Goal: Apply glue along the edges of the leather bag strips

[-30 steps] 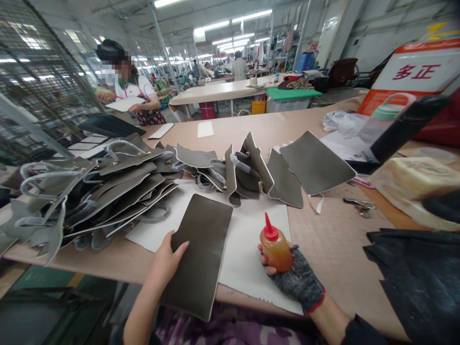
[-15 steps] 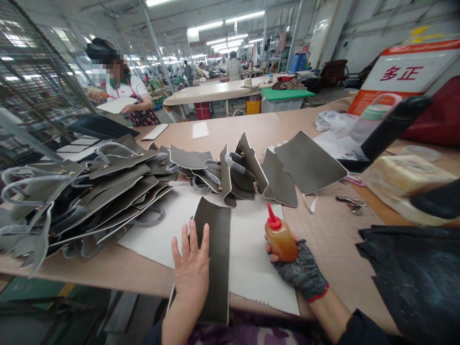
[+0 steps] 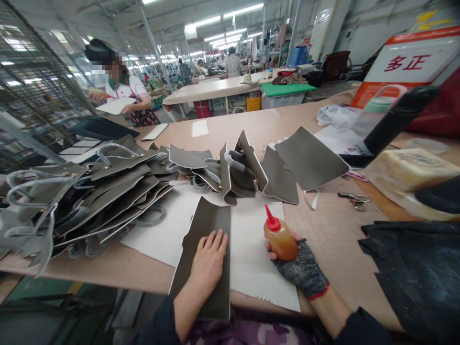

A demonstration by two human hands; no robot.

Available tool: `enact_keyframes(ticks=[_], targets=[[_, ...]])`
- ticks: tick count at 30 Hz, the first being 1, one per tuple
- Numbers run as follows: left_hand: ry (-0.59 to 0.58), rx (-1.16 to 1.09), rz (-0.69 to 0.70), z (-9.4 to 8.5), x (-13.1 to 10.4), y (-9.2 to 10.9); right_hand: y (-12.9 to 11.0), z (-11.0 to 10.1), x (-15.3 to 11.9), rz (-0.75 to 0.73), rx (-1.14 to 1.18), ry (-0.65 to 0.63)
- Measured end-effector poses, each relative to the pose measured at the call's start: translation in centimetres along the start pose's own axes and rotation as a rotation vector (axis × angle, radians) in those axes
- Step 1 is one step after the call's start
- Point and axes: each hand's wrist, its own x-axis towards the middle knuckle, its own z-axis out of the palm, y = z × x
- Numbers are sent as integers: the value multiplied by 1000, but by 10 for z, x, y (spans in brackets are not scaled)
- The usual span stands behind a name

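L hand [image 3: 209, 261] lies palm-down on a grey-brown panel [image 3: 197, 224], fingers straight & close together, gripping nothing; how hard it presses, can't tell. Panel's on the white sheet [image 3: 257, 268], approx midway along the table's [image 3: 334, 254] near edge, w/ its bottom end sticking out past that edge. R hand [image 3: 296, 268], in a fingerless glove [image 3: 309, 275], is wrapped round a squeeze bottle [image 3: 281, 241] of amber fluid, red tip [image 3: 272, 219] up & leaning L. Bottle's held over the sheet, R of panel, not touching it.

Risks, my guess: overhanging end could drag panel off near edge if L hand pulls back or lets go. Too hard a squeeze, or tipping the bottle, could drip on panel face or sheet; a wet sheet might then smear the panel's underside. Shoving panel fwd could knock the bags [image 3: 245, 172] standing just beyond its far end. Bag pile [image 3: 115, 191] at table's L end reaches the near edge, looped handles out, so a snagged sleeve could pull some down. Black sheets [image 3: 409, 273], near-R corner: R elbow swinging wide could sweep them off.
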Motion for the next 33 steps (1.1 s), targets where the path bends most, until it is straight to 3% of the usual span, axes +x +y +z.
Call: enact_keyframes(ticks=[5, 12, 20, 23, 27, 33], targets=[[-70, -28, 51, -12, 9, -6, 3, 3, -3, 0, -12, 27], [-173, -56, 200, -26, 44, -27, 4, 4, -6, -39, -30, 63], [-232, -83, 200, -29, 76, -32, 3, 3, -5, -40, -33, 43], [-222, -85, 195, -32, 71, -29, 3, 4, -7, -40, -40, 15], [-163, -80, 187, -33, 42, -14, 2, 1, -6, -35, -33, -21], [-115, -122, 139, -9, 5, 5, 0, -1, -3, -31, -49, -26]])
